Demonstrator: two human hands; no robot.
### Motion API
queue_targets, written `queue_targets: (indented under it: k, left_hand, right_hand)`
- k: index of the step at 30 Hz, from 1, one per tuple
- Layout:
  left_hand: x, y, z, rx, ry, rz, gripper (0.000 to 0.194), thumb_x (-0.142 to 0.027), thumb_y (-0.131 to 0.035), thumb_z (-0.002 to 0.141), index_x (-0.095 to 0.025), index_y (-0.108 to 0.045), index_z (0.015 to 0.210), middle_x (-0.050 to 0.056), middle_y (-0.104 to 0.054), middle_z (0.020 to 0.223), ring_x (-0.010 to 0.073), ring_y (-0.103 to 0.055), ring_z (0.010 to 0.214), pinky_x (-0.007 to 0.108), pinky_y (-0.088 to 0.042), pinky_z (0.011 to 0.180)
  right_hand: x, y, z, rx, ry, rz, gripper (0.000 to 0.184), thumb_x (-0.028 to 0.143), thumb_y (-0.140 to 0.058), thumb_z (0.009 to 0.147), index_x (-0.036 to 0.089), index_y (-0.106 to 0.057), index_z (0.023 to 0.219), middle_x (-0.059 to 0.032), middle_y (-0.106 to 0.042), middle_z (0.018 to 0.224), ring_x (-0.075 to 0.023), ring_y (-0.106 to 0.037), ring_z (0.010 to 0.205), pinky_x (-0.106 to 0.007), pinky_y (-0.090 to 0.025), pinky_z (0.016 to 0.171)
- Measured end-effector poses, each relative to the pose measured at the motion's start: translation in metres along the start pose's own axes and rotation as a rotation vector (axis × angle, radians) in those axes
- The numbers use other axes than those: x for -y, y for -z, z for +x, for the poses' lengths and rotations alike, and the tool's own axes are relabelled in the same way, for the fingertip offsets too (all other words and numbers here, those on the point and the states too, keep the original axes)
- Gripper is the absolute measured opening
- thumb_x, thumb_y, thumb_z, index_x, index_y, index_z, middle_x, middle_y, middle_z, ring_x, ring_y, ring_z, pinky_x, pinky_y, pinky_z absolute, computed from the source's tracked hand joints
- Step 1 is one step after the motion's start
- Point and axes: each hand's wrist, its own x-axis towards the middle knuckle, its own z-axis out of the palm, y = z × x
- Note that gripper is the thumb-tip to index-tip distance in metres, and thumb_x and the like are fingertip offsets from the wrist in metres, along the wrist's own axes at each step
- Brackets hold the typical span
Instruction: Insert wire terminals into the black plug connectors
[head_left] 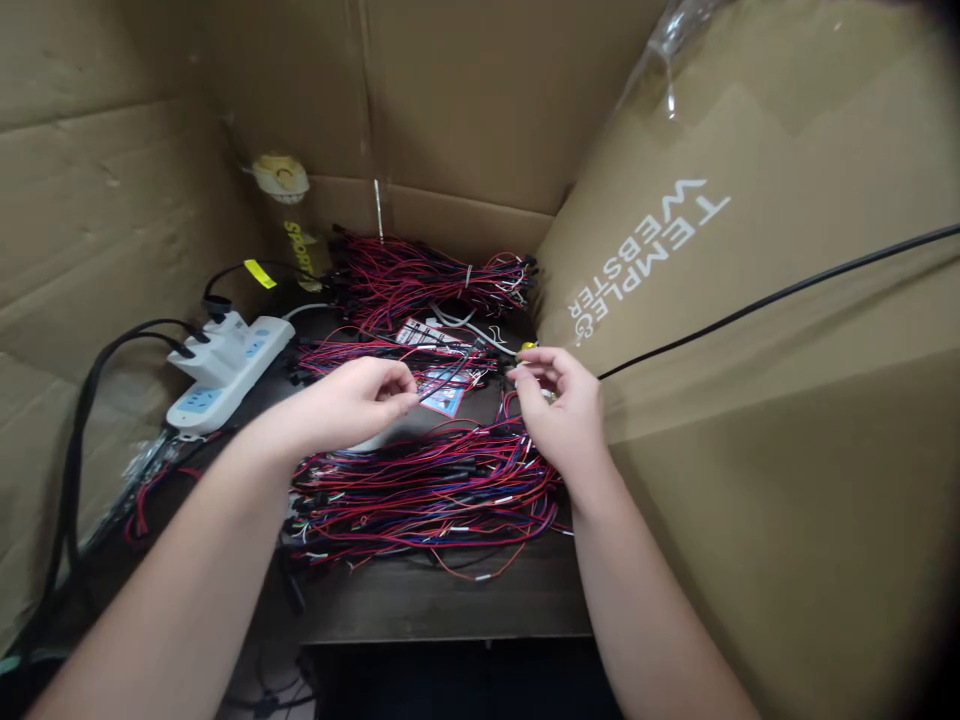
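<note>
My left hand [358, 402] pinches the near end of a thin black wire [450, 378] that runs up to the right. My right hand [561, 405] pinches the other end, by a small yellow part [527, 347]. Both hands hover over a loose heap of red, blue and black wires [427, 495] on a dark table [450, 600]. A second bundle of red and black wires [431, 280] lies farther back. Small printed cards [442, 395] lie between the heaps.
A white power strip [229, 365] with black plugs and cables sits at the left. Cardboard walls [112, 200] close in the left and back; a large printed cardboard box [750, 300] stands on the right, crossed by a black cable [780, 294]. A bottle [289, 215] stands at the back.
</note>
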Motion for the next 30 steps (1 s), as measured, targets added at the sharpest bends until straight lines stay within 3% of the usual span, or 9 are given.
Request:
queue_targets:
  k: [4, 6, 9, 14, 18, 22, 24, 27, 30]
  left_hand:
    - [-0.015, 0.026, -0.012, 0.242, -0.142, -0.181, 0.027, -0.045, -0.057, 0.092, -0.019, -0.066, 0.087, 0.000, -0.061, 0.080, 0.0149, -0.052, 0.073, 0.022, -0.041, 0.065]
    - [-0.020, 0.028, -0.012, 0.321, -0.151, -0.211, 0.027, -0.045, -0.059, 0.091, -0.019, -0.066, 0.085, 0.000, -0.060, 0.080, 0.0146, -0.052, 0.074, 0.021, -0.041, 0.066]
    - [-0.021, 0.023, -0.010, 0.349, -0.158, -0.197, 0.029, -0.046, -0.059, 0.089, -0.019, -0.067, 0.082, 0.000, -0.061, 0.077, 0.0147, -0.053, 0.070, 0.022, -0.042, 0.064]
    - [-0.012, 0.008, -0.011, 0.131, -0.323, -0.038, 0.026, -0.040, -0.057, 0.096, -0.020, -0.069, 0.086, 0.000, -0.068, 0.079, 0.0136, -0.058, 0.068, 0.023, -0.043, 0.065]
    - [-0.012, -0.001, -0.019, -0.053, -0.450, 0.013, 0.010, -0.025, -0.061, 0.093, -0.019, -0.069, 0.092, 0.000, -0.070, 0.086, 0.0131, -0.061, 0.077, 0.023, -0.046, 0.072]
    - [-0.020, -0.005, -0.027, -0.215, -0.494, -0.056, 0.007, -0.021, -0.065, 0.090, -0.017, -0.071, 0.091, -0.001, -0.070, 0.084, 0.0108, -0.062, 0.076, 0.020, -0.048, 0.073]
    - [-0.022, -0.006, -0.028, -0.235, -0.482, -0.113, 0.011, -0.021, -0.063, 0.092, -0.017, -0.071, 0.086, -0.003, -0.067, 0.075, 0.0087, -0.060, 0.068, 0.018, -0.046, 0.065]
    - [-0.022, -0.010, -0.028, -0.158, -0.434, -0.212, 0.019, -0.022, -0.062, 0.094, -0.017, -0.070, 0.077, -0.005, -0.058, 0.059, 0.0064, -0.048, 0.052, 0.017, -0.038, 0.048]
    - [-0.022, -0.015, -0.029, -0.160, -0.443, -0.252, 0.019, -0.024, -0.065, 0.092, -0.017, -0.072, 0.076, -0.004, -0.055, 0.055, 0.0063, -0.045, 0.046, 0.016, -0.034, 0.041]
  right_hand:
    - [0.000, -0.003, -0.009, 0.197, -0.026, 0.178, 0.046, 0.053, -0.049, 0.099, 0.015, -0.068, 0.116, -0.0095, -0.078, 0.091, -0.0197, -0.075, 0.078, -0.035, -0.061, 0.071]
    - [0.004, 0.002, -0.018, 0.291, -0.020, 0.351, 0.050, 0.054, -0.038, 0.105, 0.018, -0.071, 0.118, -0.0072, -0.077, 0.092, -0.0176, -0.075, 0.077, -0.034, -0.061, 0.072]
    - [0.008, 0.012, -0.028, 0.289, 0.032, 0.435, 0.046, 0.052, -0.043, 0.105, 0.021, -0.076, 0.110, -0.0058, -0.076, 0.100, -0.0162, -0.074, 0.078, -0.031, -0.061, 0.072]
    - [0.006, 0.015, -0.030, 0.267, 0.112, 0.225, 0.018, 0.037, -0.071, 0.093, 0.021, -0.077, 0.101, -0.0026, -0.077, 0.090, -0.0143, -0.071, 0.071, -0.027, -0.058, 0.064]
    - [0.007, 0.009, -0.031, 0.214, 0.165, 0.179, 0.006, 0.025, -0.073, 0.092, 0.021, -0.077, 0.095, -0.0013, -0.078, 0.085, -0.0138, -0.071, 0.069, -0.026, -0.056, 0.064]
    - [0.009, 0.002, -0.036, 0.221, 0.262, 0.149, 0.006, 0.016, -0.074, 0.089, 0.021, -0.076, 0.092, 0.0002, -0.077, 0.083, -0.0127, -0.069, 0.070, -0.026, -0.054, 0.067]
    - [0.010, 0.000, -0.038, 0.231, 0.316, 0.144, 0.007, 0.013, -0.073, 0.088, 0.019, -0.075, 0.090, -0.0006, -0.076, 0.082, -0.0126, -0.068, 0.069, -0.027, -0.053, 0.067]
    - [0.012, -0.001, -0.040, 0.218, 0.413, 0.119, 0.007, 0.011, -0.073, 0.086, 0.018, -0.074, 0.088, -0.0018, -0.072, 0.080, -0.0143, -0.065, 0.073, -0.031, -0.052, 0.072]
    - [0.015, 0.000, -0.040, 0.251, 0.402, 0.090, 0.004, 0.015, -0.071, 0.088, 0.017, -0.073, 0.085, -0.0020, -0.070, 0.079, -0.0159, -0.062, 0.077, -0.034, -0.050, 0.076]
